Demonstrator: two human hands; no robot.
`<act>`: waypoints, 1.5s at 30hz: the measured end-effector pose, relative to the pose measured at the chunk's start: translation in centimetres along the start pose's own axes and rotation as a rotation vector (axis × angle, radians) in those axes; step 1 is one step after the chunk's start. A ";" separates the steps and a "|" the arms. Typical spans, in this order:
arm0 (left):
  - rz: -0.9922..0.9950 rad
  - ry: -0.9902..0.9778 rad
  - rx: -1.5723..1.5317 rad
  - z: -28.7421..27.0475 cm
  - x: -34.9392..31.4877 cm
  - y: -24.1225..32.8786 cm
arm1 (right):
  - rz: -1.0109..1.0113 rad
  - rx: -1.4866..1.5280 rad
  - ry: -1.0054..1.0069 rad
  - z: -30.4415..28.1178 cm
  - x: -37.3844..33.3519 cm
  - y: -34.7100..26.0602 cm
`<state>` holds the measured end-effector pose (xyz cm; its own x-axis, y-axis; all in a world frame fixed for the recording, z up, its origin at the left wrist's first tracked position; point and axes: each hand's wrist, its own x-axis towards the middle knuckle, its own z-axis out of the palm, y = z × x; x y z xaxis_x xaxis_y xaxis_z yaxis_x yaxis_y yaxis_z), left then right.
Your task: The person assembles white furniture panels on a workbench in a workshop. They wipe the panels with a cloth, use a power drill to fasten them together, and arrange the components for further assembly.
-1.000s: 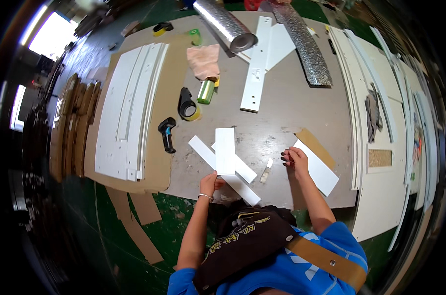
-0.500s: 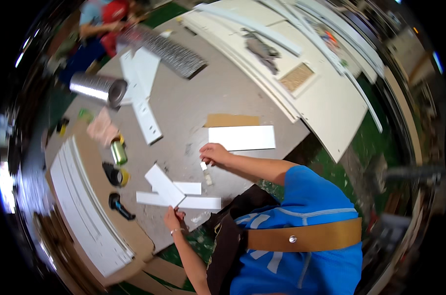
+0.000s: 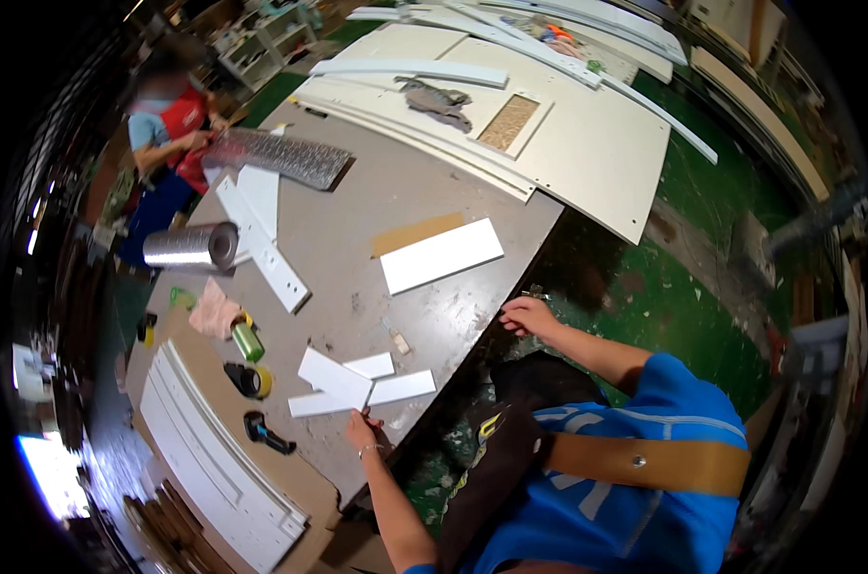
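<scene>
My left hand (image 3: 363, 430) is at the table's near edge, its fingers closed at the lower corner of a short white board (image 3: 336, 380). That board lies slantwise over a longer white strip (image 3: 402, 386) and beside a shorter white piece (image 3: 371, 364). My right hand (image 3: 529, 317) is past the table's right edge, over the floor, with fingers curled together; whatever they hold, if anything, cannot be made out. A small pale block-like item with a whitish tip (image 3: 398, 340) lies on the table between the white pieces and a wide white panel (image 3: 441, 255).
Tape rolls (image 3: 255, 380), a black-and-blue hand tool (image 3: 268, 433), a green can (image 3: 247, 342) and a pink cloth (image 3: 216, 308) lie at left. Silver foil rolls (image 3: 193, 246) and white boards (image 3: 262, 244) lie farther back. Large white panels (image 3: 587, 182) stand beyond; a co-worker (image 3: 171, 134) handles foil.
My right hand has moved right, from beside the small pale item to past the table edge. My left hand stays at the white board's corner. The view has shifted and turned.
</scene>
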<state>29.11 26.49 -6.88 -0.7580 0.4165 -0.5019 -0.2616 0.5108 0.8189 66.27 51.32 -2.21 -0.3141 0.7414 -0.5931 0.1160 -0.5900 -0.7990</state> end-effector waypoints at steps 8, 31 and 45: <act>0.162 0.420 -0.456 2.6 -3.0 -3.3 | -0.075 0.009 0.081 -6.7 -1.8 -3.3; 0.498 0.556 0.349 30.6 -3.5 5.2 | -0.218 -0.046 0.161 -27.7 12.1 -18.3; 0.743 0.258 0.340 49.4 -15.5 7.2 | -0.396 -0.099 0.254 -47.1 3.2 -11.7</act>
<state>68.49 60.88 -6.99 -0.7849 0.5695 0.2442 0.5187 0.3882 0.7618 108.30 75.66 0.57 -0.1136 0.9648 -0.2371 0.1271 -0.2226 -0.9666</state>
